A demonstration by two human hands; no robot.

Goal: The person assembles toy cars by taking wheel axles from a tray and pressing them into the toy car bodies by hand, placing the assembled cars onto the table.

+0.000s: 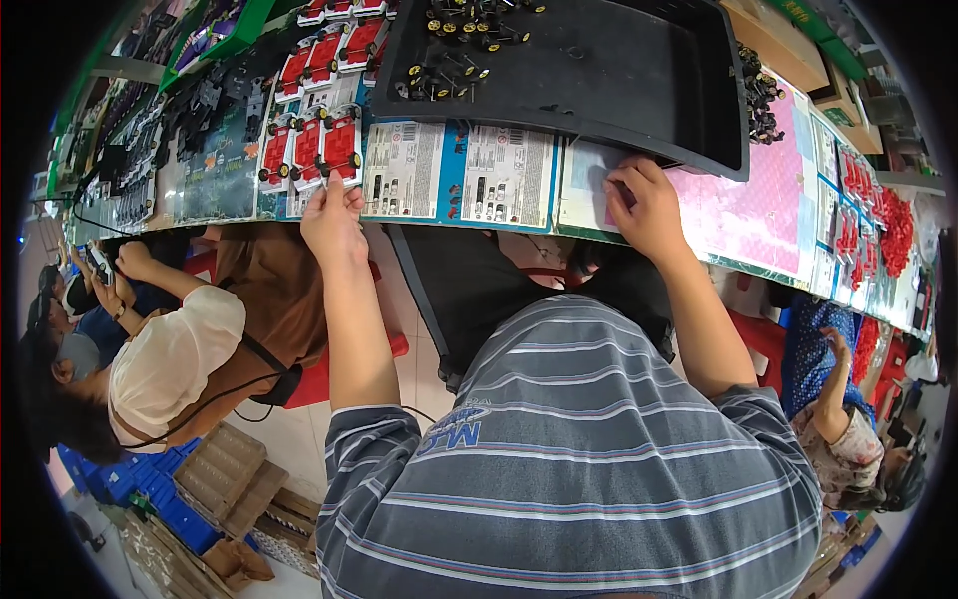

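Observation:
My left hand (337, 222) is at the table's near edge, thumb and fingers closed on the near end of a red-and-white toy car body (340, 146) with black wheels. That car lies at the right end of a row, beside another similar car body (307, 150). My right hand (647, 207) is by the near wall of a large black tray (559, 128), its fingers curled together. Whatever those fingers hold, if anything, is too small or hidden to make out. Inside the tray, wheel-and-axle sets (449, 75) with yellow hubs lie loose at the left.
More toy car bodies (321, 58) stand in rows behind. Printed card sheets (404, 170) lie under the table's cover. Black wheel pieces (760, 95) are heaped right of the tray. A co-worker (190, 349) sits at left, another person (843, 429) at right.

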